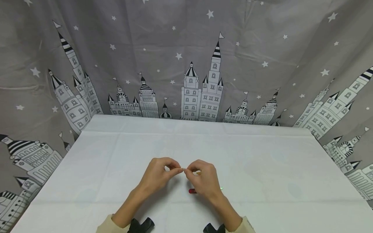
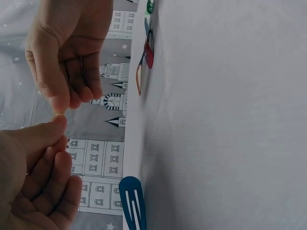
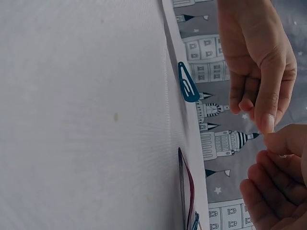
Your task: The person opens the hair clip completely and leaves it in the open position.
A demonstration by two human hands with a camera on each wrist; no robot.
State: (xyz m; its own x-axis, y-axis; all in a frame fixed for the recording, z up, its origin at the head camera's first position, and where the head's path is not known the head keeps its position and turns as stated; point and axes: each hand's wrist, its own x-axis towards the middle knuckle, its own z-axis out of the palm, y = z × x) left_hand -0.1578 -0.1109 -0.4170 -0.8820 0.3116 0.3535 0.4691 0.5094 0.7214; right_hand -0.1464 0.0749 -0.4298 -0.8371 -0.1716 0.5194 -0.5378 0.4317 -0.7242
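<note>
Fingertips meet between my left hand (image 1: 160, 171) and my right hand (image 1: 204, 176), held above the white table. Thumb and index finger of each hand pinch a tiny, thin, pale yellowish thing (image 2: 59, 114); I cannot tell its kind, as the fingertips cover most of it. In the left wrist view, the left hand (image 2: 41, 177) is below and the right hand (image 2: 72, 52) above. Their other fingers are loosely curled. Under the right hand lies a red hair clip (image 1: 192, 191), partly hidden by it. A blue snap hair clip (image 2: 133, 201) lies nearer the left hand.
An orange clip (image 2: 139, 80) and a green one (image 2: 150, 6) lie by the red clip. A white cloth covers the table (image 1: 276, 168). Behind it hangs a grey curtain (image 1: 163, 38) printed with castles and stars. Black wrist mounts (image 1: 141, 225) show at the sleeves.
</note>
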